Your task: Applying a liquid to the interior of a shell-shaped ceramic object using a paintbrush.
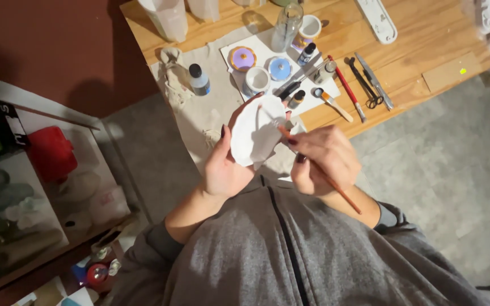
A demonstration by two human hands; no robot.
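The left hand [225,167] has its grip clamped on a white scalloped dish [254,131], held up over the near edge of the bench [426,42]. The right hand [321,161] pinches a paintbrush [336,190]. Its long handle slants down to the right, and its tip touches the dish, just left of that hand.

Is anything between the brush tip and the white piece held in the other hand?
Nothing visible. The right hand holds the brush with its tip right at the white piece, which the left hand holds up above the table.
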